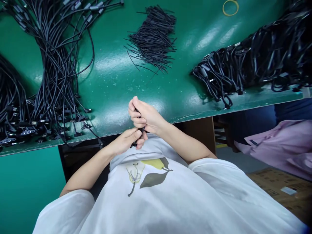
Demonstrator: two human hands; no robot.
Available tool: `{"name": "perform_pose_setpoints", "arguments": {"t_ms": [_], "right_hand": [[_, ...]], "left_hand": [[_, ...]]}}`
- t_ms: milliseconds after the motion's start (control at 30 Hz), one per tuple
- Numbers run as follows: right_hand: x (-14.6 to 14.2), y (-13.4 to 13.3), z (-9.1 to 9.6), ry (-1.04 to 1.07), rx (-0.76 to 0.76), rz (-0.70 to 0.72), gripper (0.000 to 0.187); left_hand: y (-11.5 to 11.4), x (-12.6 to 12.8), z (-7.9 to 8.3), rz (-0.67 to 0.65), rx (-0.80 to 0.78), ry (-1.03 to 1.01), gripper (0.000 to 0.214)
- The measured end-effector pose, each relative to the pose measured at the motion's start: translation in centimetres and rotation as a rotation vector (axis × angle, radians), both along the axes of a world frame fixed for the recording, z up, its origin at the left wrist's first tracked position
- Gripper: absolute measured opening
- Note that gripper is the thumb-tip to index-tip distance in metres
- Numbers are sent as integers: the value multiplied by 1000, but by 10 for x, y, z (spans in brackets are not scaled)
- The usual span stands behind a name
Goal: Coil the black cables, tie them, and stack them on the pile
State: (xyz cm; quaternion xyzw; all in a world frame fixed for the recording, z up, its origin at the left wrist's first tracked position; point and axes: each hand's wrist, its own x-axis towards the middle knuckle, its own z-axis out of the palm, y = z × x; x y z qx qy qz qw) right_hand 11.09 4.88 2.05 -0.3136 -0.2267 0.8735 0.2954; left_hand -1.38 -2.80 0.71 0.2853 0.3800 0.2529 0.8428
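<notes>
Both my hands are together in front of my shirt, just off the table's near edge. My left hand is closed around the lower part of a black cable, which looks folded into a short bundle. Just above it, my right hand is closed with its fingers curled on the upper part of the same cable. Much of the cable is hidden by the fingers. Beyond the hands lies a pile of short black twist ties. To the left spreads a large heap of loose black cables with plugs at their ends.
Bundled black cables form a long row at the right of the green table. A yellow rubber band lies at the back. More cables sit far left. At right are a person's pink garment and a cardboard box.
</notes>
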Motion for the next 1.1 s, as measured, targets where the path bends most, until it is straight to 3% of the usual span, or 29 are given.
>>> {"name": "perform_pose_setpoints", "arguments": {"t_ms": [100,200,300,433,533,633,767,900,1100], "right_hand": [[-1,0,-3,29,17,-115,52],[-2,3,-12,34,108,-255,52],[5,6,-12,101,124,-147,51],[15,4,-2,191,173,5,56],[19,5,1,179,154,-36,55],[23,10,2,86,113,-47,44],[25,14,5,41,44,-149,31],[16,19,0,75,62,-374,40],[15,31,-8,138,26,-281,41]], "left_hand": [[-1,9,-5,154,-188,-36,56],[2,13,-9,332,-290,-25,49],[3,11,-5,241,-329,-152,34],[-1,12,7,71,-442,-342,35],[-5,17,6,148,-396,-261,35],[-5,21,-4,260,-253,12,37],[2,23,-13,245,-44,173,41],[11,29,-10,326,-91,156,45],[25,26,-7,271,-140,121,48]]}}
